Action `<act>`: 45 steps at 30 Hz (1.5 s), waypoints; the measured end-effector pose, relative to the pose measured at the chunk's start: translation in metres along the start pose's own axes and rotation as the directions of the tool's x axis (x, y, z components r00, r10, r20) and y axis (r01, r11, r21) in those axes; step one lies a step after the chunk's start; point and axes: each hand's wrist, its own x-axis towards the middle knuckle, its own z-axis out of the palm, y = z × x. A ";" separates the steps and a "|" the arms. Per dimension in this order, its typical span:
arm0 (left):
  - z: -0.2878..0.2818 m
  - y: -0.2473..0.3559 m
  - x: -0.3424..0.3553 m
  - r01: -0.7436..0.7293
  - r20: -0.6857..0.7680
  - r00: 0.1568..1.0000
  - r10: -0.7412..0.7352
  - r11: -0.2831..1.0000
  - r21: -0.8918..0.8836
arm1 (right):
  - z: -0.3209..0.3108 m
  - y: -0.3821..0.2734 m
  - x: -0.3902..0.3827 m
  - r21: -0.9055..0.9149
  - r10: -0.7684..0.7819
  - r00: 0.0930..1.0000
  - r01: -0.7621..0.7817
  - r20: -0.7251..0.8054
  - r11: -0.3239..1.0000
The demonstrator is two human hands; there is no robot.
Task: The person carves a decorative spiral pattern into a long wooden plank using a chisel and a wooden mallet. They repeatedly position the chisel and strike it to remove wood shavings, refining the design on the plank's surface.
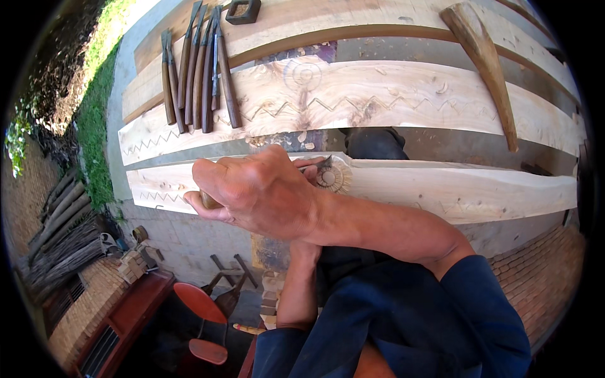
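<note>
My right hand (pixel 252 195) is closed around the wooden handle (pixel 209 200) of a chisel, its forearm crossing over my left arm. My left hand (pixel 307 169) is mostly hidden beneath it, with fingers curled at the chisel's metal blade (pixel 321 162). The blade's tip rests at the edge of a round carved rosette (pixel 333 179) on the nearest pale plank (pixel 441 189), which also bears a faint zigzag line.
Several wooden-handled chisels (pixel 200 82) lie on the farther planks (pixel 391 94), near a small dark block (pixel 242 11). A wooden mallet (pixel 479 63) lies at upper right. Stacked logs (pixel 63 239) and a red chair (pixel 198 305) are at lower left.
</note>
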 end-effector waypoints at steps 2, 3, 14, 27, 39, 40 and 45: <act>-0.002 -0.001 -0.002 0.003 0.014 1.000 -0.003 1.000 -0.003 | 0.002 0.002 0.001 0.016 0.006 1.000 -0.006 -0.020 1.000; -0.002 0.000 -0.002 0.003 0.015 1.000 -0.003 1.000 -0.003 | 0.002 0.003 0.002 0.034 0.007 0.999 -0.005 -0.034 0.999; 0.001 -0.002 0.014 0.057 0.006 0.998 -0.056 0.997 -0.046 | -0.001 0.011 0.009 -0.029 0.045 0.998 -0.046 -0.038 0.999; 0.021 0.002 0.007 -0.253 -0.164 0.930 0.328 0.898 0.360 | -0.033 -0.053 -0.021 -0.037 -0.134 0.989 0.132 -0.069 0.991; 0.029 0.010 0.005 -0.698 0.184 0.651 0.736 0.485 0.527 | -0.146 -0.038 -0.093 0.362 -0.074 0.993 0.036 0.090 0.932; 0.035 0.010 0.004 -0.703 0.183 0.643 0.744 0.477 0.528 | -0.153 -0.037 -0.099 0.376 -0.050 0.993 0.006 0.107 0.926; 0.039 0.002 0.004 -0.704 0.261 0.638 0.725 0.411 0.580 | -0.168 -0.026 -0.114 0.441 0.033 0.987 -0.099 0.156 0.892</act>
